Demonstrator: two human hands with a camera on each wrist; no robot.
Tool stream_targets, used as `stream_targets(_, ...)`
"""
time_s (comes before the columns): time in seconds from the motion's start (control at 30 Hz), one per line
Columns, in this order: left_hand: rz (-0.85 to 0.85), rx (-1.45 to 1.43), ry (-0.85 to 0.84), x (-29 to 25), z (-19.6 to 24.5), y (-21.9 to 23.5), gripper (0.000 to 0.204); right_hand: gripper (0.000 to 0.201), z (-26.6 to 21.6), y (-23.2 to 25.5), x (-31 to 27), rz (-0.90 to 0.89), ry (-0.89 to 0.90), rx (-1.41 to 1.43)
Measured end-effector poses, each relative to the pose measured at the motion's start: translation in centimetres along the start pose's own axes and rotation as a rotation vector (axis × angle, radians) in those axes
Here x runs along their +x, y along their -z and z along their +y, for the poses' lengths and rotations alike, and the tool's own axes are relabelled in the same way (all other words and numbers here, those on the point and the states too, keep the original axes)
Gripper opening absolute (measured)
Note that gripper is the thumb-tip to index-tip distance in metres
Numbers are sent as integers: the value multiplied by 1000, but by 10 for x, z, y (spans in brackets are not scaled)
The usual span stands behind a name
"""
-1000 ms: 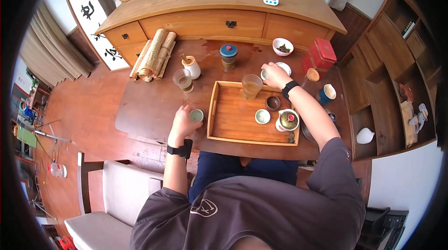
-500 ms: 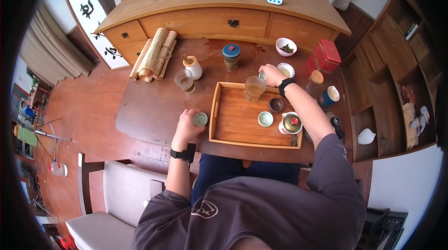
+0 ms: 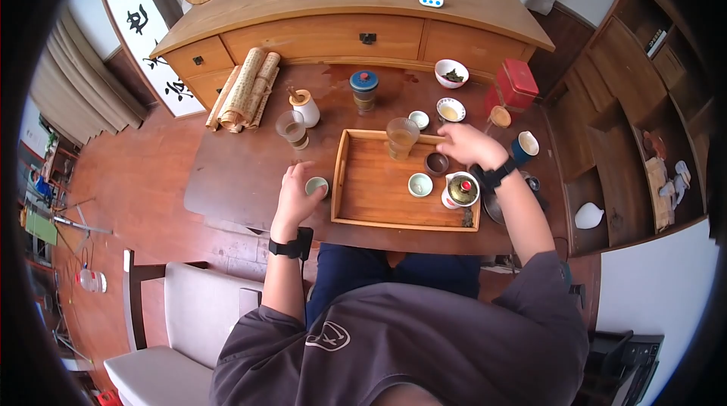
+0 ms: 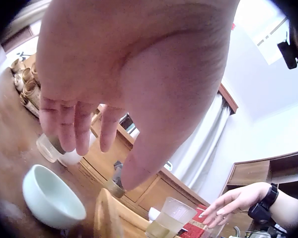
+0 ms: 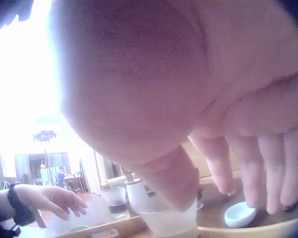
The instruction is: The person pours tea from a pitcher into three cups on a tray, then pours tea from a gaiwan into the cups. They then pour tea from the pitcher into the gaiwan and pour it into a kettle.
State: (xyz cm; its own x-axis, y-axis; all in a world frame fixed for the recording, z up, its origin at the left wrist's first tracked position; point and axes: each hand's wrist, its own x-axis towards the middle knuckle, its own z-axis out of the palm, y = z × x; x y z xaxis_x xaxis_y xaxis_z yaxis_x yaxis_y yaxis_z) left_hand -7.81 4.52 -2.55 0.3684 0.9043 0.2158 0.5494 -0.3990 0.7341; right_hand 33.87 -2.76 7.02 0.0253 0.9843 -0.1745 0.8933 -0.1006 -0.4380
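My left hand [image 3: 294,198] hovers beside a pale green teacup [image 3: 317,188] left of the wooden tray. In the left wrist view its fingers reach loosely down, apart from that teacup [image 4: 54,201]. Over the tray's back right corner is my right hand [image 3: 471,146], fingers extended and holding nothing. Below it stands a dark brown cup [image 3: 436,163]. Another small pale teacup [image 3: 418,120] stands on the table just behind the tray; the right wrist view shows this teacup [image 5: 240,215] below the fingers. A third green teacup [image 3: 420,185] sits inside the tray [image 3: 371,213].
On the tray stand a glass pitcher [image 3: 402,141] of tea and a lidded pot [image 3: 460,191]. Behind are a bowl with liquid [image 3: 451,111], a bowl of leaves [image 3: 452,76], a red tin [image 3: 517,85] and a blue-lidded jar [image 3: 364,86]. Another glass [image 3: 292,133] stands left.
My right hand has set its small teacup down behind the tray, let go, and drawn back toward me and to the right. My left hand has released its teacup.
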Motion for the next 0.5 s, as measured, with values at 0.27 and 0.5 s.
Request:
stream_targets(0.27,-169,-100,-130,2,56,-36,44,79,12,-55,-96,61,-13,146)
stream_targets(0.5,-202,-295,-158,-19,47,-81,33,65,13,-107,-110,435,4,142)
